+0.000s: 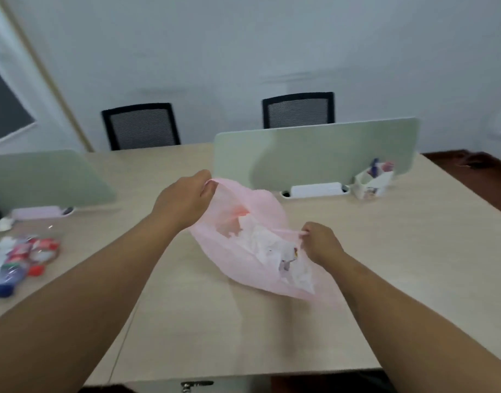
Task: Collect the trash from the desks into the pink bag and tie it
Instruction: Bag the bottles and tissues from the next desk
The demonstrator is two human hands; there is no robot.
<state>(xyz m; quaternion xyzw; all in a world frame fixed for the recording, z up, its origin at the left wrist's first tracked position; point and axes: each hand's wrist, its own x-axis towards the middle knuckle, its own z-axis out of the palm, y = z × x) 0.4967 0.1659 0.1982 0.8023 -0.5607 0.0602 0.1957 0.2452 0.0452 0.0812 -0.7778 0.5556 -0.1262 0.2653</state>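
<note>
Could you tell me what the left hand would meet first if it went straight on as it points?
Probably the left end of the right divider. The left hand, pinching a handle of the bag, points forward and rightward toward it; depth is unclear, so it might slip past that end.

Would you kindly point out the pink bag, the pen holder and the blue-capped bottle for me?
pink bag (211, 246), head view, on its left side wall.
pen holder (371, 185), head view, on its white front.
blue-capped bottle (11, 277), head view, on its body above the cap.
</note>
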